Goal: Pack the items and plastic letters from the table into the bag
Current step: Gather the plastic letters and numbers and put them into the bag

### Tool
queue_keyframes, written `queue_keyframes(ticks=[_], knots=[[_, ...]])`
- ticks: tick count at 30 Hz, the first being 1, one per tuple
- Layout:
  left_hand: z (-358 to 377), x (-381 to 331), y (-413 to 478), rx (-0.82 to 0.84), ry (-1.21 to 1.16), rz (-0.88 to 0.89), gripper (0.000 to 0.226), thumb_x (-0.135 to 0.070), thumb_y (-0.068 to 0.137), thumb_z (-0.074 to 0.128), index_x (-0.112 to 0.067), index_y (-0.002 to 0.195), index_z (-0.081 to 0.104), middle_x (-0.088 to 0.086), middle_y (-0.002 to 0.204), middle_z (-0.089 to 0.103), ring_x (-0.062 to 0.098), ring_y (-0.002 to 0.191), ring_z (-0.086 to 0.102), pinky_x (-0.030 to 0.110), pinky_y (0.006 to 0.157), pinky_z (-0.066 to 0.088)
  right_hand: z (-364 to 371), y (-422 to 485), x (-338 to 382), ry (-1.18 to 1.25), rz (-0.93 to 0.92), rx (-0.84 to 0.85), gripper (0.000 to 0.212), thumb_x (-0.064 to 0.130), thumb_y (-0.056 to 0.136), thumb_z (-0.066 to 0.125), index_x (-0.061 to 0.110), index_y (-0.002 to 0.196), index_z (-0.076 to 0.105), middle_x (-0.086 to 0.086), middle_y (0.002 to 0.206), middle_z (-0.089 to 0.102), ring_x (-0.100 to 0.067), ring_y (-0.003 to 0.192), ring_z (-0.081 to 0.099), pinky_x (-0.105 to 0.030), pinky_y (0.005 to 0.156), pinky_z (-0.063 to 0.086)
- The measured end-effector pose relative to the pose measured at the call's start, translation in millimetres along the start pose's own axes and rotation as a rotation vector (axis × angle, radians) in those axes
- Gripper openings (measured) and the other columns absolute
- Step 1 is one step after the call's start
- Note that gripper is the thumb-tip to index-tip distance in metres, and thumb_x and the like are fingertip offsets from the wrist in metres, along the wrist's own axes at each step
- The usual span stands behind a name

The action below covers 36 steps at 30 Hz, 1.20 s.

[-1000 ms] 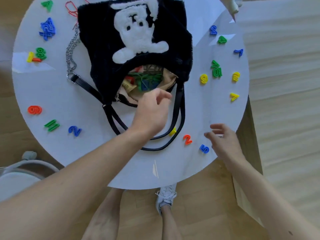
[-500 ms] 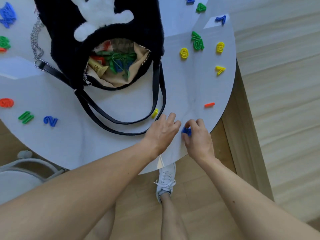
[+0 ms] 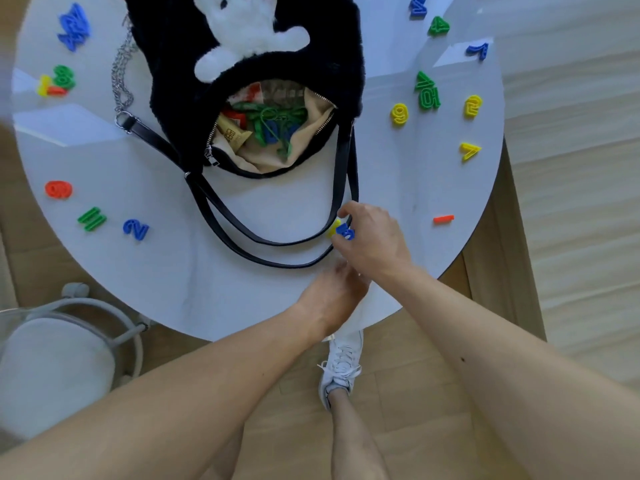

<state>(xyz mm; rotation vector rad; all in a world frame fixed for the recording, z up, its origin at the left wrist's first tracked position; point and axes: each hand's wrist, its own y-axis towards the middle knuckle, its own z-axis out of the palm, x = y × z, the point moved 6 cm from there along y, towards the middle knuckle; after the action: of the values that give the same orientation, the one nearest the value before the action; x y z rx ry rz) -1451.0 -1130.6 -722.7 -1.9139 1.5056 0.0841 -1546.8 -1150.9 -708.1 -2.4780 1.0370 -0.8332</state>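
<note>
At the near counter (image 3: 207,292) edge, left hand (image 3: 330,297) with fingers tucked under the right wrist; cannot tell its grip. Just beyond, right hand (image 3: 375,239), grip pinching blue number piece (image 3: 346,232), beside a yellow piece (image 3: 334,227) at the straps (image 3: 341,174). Farther back, black furry bag (image 3: 173,81), lying lengthwise away, open mouth pointing nearward.

1. The bag (image 3: 180,64) runs off the top edge, which also cuts the head of its white bear (image 3: 249,32).
2. The fingertips of the left hand (image 3: 329,299) are tucked under the wrist of the right hand (image 3: 374,240); whether they hold anything cannot be told.
3. A yellow piece (image 3: 334,226) is mostly covered by the blue piece (image 3: 346,232) that the right hand pinches; its shape is unreadable.
4. Green and blue pieces (image 3: 273,126) in the bag are tangled and illegible.
5. The chair (image 3: 52,368) is clipped at the left edge.
</note>
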Motion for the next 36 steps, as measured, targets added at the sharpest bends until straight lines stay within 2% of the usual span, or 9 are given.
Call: queue_keyframes(ticks=[2, 5, 9, 16, 20, 23, 28, 33, 36], knots=[[-4, 1, -14, -0.013, -0.08, -0.054, 0.041, 0.008, 0.086, 0.044, -0.003, 0.125, 0.047, 0.017, 0.122, 0.05, 0.032, 0.101, 0.052, 0.039, 0.066, 0.044, 6, 5, 2, -0.06, 0.021, -0.024, 0.023, 0.026, 0.084, 0.062, 0.016, 0.105, 0.064, -0.004, 0.094, 0.064, -0.03, 0.088, 0.058, -0.038, 0.072, 0.049], [-12, 9, -47, -0.142, -0.43, -0.234, 0.014, -0.006, 0.089, 0.046, -0.01, 0.101, 0.052, 0.006, 0.096, 0.054, 0.026, 0.085, 0.053, 0.041, 0.067, 0.047, 11, 10, 6, -0.067, 0.025, -0.072, 0.006, 0.015, 0.084, 0.058, 0.01, 0.084, 0.061, -0.005, 0.077, 0.058, -0.031, 0.072, 0.052, -0.035, 0.058, 0.041], [-7, 31, -83, -0.187, -1.043, -0.612, 0.015, -0.013, 0.091, 0.048, -0.02, 0.084, 0.06, -0.008, 0.069, 0.055, 0.005, 0.058, 0.049, 0.017, 0.054, 0.04, 11, 14, 13, -0.082, 0.008, -0.093, 0.008, 0.017, 0.089, 0.059, 0.01, 0.086, 0.064, -0.005, 0.079, 0.062, -0.029, 0.072, 0.057, -0.039, 0.061, 0.05], [0, 69, -91, -0.257, -1.896, -1.032, 0.013, -0.009, 0.092, 0.051, -0.007, 0.082, 0.057, 0.007, 0.069, 0.05, 0.017, 0.056, 0.044, 0.027, 0.05, 0.032, 9, 16, 15, -0.024, 0.041, -0.09, 0.011, 0.019, 0.089, 0.062, 0.01, 0.085, 0.068, -0.003, 0.073, 0.06, -0.025, 0.07, 0.055, -0.032, 0.054, 0.044], [-13, 79, -82, -0.251, -2.004, -1.086, 0.031, -0.031, 0.101, 0.047, -0.007, 0.083, 0.055, 0.008, 0.068, 0.05, 0.019, 0.057, 0.047, 0.027, 0.052, 0.036, -8, -4, 16, 0.134, 0.049, -0.105, 0.012, 0.022, 0.089, 0.07, 0.014, 0.081, 0.073, 0.005, 0.067, 0.063, -0.014, 0.063, 0.055, -0.024, 0.054, 0.041], [-31, 78, -73, -0.11, -2.228, -0.95, 0.051, -0.051, 0.102, 0.039, -0.005, 0.096, 0.059, 0.012, 0.076, 0.055, 0.022, 0.064, 0.055, 0.03, 0.058, 0.046, -26, -28, 57, 0.256, -0.141, -0.044, 0.001, 0.022, 0.087, 0.076, 0.021, 0.086, 0.076, 0.014, 0.073, 0.065, -0.008, 0.066, 0.059, -0.013, 0.057, 0.041], [-60, 85, -83, 0.067, -2.391, -0.652, 0.046, -0.053, 0.103, 0.037, -0.014, 0.107, 0.062, 0.004, 0.086, 0.065, 0.017, 0.078, 0.063, 0.029, 0.071, 0.055, -25, -63, 144, -0.005, -0.475, 0.032, 0.008, 0.01, 0.088, 0.069, 0.012, 0.093, 0.076, -0.001, 0.081, 0.06, -0.023, 0.06, 0.055, -0.04, 0.052, 0.049], [-58, 134, -123, -0.092, -2.473, -0.723, 0.046, -0.053, 0.103, 0.038, -0.019, 0.097, 0.068, -0.002, 0.087, 0.072, 0.014, 0.083, 0.069, 0.025, 0.072, 0.057, 2, -58, 208, -0.145, -0.565, 0.186, 0.012, 0.016, 0.094, 0.062, 0.008, 0.099, 0.069, -0.003, 0.102, 0.051, -0.024, 0.07, 0.053, -0.042, 0.061, 0.05], [-51, 175, -148, -0.332, -2.421, -0.821, 0.056, -0.047, 0.104, 0.042, -0.016, 0.068, 0.071, 0.005, 0.075, 0.062, 0.02, 0.076, 0.058, 0.029, 0.074, 0.048, 8, -57, 240, -0.014, -0.616, 0.155, 0.027, 0.031, 0.093, 0.062, 0.019, 0.117, 0.064, 0.005, 0.101, 0.048, -0.013, 0.073, 0.05, -0.023, 0.059, 0.045]])
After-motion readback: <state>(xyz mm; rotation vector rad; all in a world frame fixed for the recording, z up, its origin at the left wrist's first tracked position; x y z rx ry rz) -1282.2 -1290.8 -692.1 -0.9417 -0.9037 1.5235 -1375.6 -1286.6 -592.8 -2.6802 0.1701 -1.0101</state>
